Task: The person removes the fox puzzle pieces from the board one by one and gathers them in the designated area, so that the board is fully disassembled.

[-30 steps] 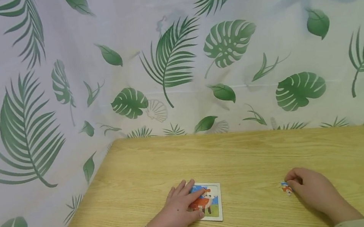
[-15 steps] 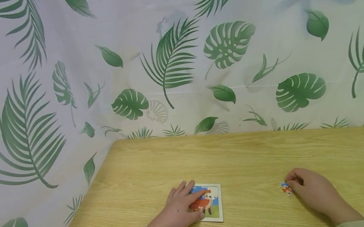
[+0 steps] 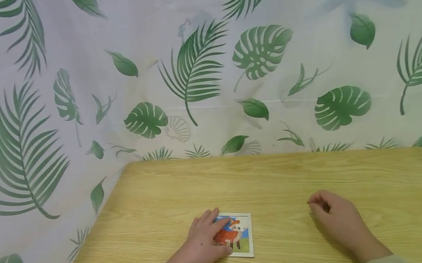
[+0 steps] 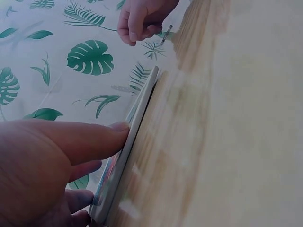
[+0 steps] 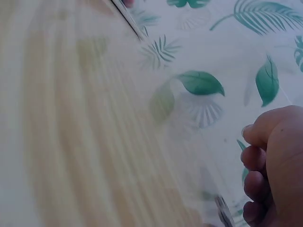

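A square framed picture puzzle (image 3: 243,243) with a red fox-like animal lies on the wooden table. My left hand (image 3: 202,243) rests over its left side, fingers spread across the picture, and the left wrist view shows its thumb (image 4: 102,142) against the frame edge (image 4: 137,123). To the right, my right hand (image 3: 340,223) hovers with curled fingers; I see nothing between the fingertips in the head or wrist views. Low by that hand, a small flat piece (image 5: 224,212) lies edge-on at table level in the right wrist view; the hand covers its place in the head view.
The light wood table (image 3: 277,180) extends behind and between both hands. A white curtain (image 3: 211,136) printed with green leaves hangs along its back and left edges.
My right hand has lifted and shifted left. The small puzzle piece that showed at its fingertips is out of sight in the head view. The left hand stays on the framed puzzle.
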`<state>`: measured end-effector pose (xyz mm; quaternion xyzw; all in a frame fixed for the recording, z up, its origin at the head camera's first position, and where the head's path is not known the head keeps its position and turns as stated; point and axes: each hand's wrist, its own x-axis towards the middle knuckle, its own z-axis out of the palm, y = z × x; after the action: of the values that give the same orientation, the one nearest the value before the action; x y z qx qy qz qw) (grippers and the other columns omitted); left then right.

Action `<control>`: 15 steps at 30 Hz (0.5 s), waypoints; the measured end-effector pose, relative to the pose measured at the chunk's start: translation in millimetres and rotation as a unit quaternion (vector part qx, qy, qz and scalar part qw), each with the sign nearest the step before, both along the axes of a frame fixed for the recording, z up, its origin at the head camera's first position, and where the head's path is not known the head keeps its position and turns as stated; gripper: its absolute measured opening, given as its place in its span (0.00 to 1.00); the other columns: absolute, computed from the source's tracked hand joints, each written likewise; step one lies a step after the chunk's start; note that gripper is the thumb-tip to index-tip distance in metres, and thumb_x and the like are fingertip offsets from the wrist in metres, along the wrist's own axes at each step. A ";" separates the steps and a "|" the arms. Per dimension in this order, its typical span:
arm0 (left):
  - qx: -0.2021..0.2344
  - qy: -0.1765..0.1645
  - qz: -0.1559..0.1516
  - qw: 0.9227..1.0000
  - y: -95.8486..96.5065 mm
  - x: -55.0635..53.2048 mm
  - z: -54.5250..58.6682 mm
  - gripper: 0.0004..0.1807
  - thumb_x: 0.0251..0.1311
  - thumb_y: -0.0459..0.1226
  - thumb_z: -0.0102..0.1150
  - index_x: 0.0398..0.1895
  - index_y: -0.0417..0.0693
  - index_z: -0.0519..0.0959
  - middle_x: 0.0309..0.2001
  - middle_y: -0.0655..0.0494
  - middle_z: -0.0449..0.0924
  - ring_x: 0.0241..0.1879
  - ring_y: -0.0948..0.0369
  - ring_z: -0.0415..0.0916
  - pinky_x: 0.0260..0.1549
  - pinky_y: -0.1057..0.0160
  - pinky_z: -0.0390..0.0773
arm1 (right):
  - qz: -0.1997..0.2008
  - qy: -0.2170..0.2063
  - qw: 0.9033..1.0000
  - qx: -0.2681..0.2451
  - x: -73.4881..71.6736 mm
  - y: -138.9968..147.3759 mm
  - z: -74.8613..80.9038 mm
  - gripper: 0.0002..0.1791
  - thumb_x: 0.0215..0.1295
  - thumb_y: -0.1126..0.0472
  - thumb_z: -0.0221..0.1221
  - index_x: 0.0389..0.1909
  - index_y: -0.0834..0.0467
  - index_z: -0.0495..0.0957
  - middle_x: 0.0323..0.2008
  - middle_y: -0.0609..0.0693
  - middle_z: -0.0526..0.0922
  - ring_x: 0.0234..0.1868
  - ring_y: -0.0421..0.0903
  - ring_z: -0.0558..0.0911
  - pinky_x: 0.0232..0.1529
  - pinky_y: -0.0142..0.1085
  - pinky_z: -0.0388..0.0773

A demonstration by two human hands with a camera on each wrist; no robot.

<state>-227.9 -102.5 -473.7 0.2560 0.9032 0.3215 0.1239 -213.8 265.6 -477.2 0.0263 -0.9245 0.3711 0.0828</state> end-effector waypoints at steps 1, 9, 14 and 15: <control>0.003 -0.001 0.002 1.000 0.0 0.2 0.2 0.39 0.60 0.47 0.68 0.75 0.56 0.68 0.80 0.47 0.48 0.79 0.44 0.39 0.72 0.38 0.37 | 0.003 0.002 1.000 -0.004 -0.6 -5.8 -0.5 0.11 0.77 0.53 0.55 0.46 0.54 0.82 0.32 0.44 0.80 0.30 0.42 0.75 0.32 0.35 0.74; 0.014 -0.016 0.032 0.999 -0.5 0.3 1.4 0.43 0.58 0.49 0.69 0.77 0.52 0.65 0.80 0.43 0.47 0.78 0.44 0.39 0.68 0.33 0.50 | 0.049 0.002 0.998 -0.048 -2.8 -48.7 -2.5 0.04 0.74 0.60 0.59 0.41 0.52 0.83 0.30 0.43 0.79 0.31 0.42 0.74 0.34 0.34 0.74; 0.011 -0.021 0.047 0.999 -3.7 -0.4 3.2 0.44 0.57 0.49 0.69 0.77 0.48 0.65 0.80 0.41 0.46 0.78 0.43 0.37 0.67 0.32 0.53 | 0.062 0.001 0.996 -0.061 -5.3 -71.2 -3.9 0.04 0.71 0.63 0.60 0.38 0.51 0.83 0.29 0.42 0.79 0.30 0.42 0.74 0.34 0.35 0.74; 0.008 -0.023 0.047 0.999 -4.1 -0.5 3.6 0.45 0.56 0.49 0.69 0.76 0.48 0.65 0.80 0.42 0.46 0.78 0.44 0.37 0.67 0.32 0.53 | 0.064 0.001 0.996 -0.060 -5.7 -75.4 -3.8 0.04 0.71 0.63 0.61 0.38 0.51 0.83 0.29 0.42 0.79 0.30 0.42 0.74 0.34 0.35 0.74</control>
<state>-228.4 -106.6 -470.1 0.2070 0.9084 0.3403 0.1272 -219.5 190.2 -481.0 0.0808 -0.8968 0.4306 0.0617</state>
